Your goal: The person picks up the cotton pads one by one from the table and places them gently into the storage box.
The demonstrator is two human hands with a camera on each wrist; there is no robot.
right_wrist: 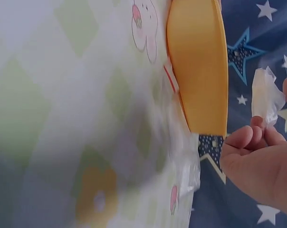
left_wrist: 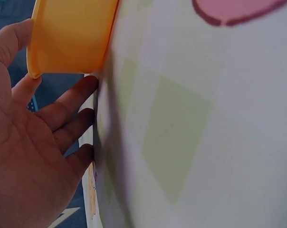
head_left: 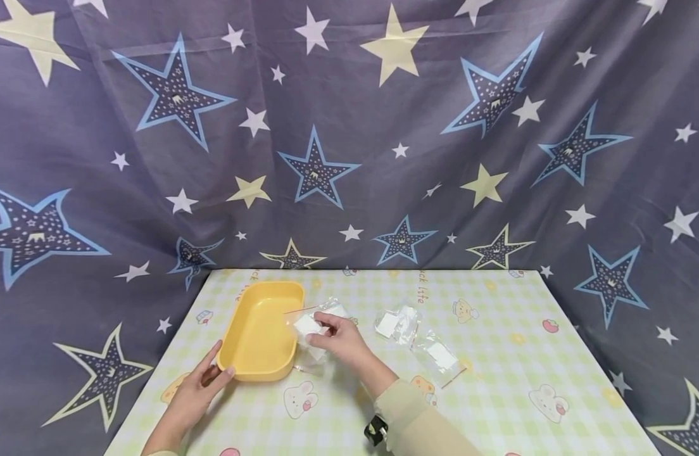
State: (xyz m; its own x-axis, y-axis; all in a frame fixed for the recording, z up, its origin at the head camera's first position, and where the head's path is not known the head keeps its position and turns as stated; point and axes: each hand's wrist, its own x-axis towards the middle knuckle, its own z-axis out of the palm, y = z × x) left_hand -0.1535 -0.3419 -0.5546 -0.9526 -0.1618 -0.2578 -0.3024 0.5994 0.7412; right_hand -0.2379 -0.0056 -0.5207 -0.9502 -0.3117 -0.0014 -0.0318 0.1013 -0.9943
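Backdrop: a dark star-printed cloth (head_left: 355, 107) hangs behind the work area. Before it stands a table (head_left: 497, 373) covered in a pale green check with cartoon prints. The yellow rectangular tray (head_left: 262, 335) lies left of centre, its raised right wall between the tray floor and my right side. My left hand (head_left: 191, 394) is at its near left corner, digits spread, thumb and index touching the rim. My right hand (head_left: 344, 342) is just right of the tray, fingertips and thumb pinching a clear bag with a white insert (head_left: 306, 325). That bag projects left from my fingertips, raised above rim height. Further clear plastic (head_left: 309, 365) lies against the foot of the right wall; partly covered, count undetermined. Well to the right, near each other, lie a crumpled clear bag (head_left: 388, 324) and a flatter red-edged bag (head_left: 440, 356), both with white contents.
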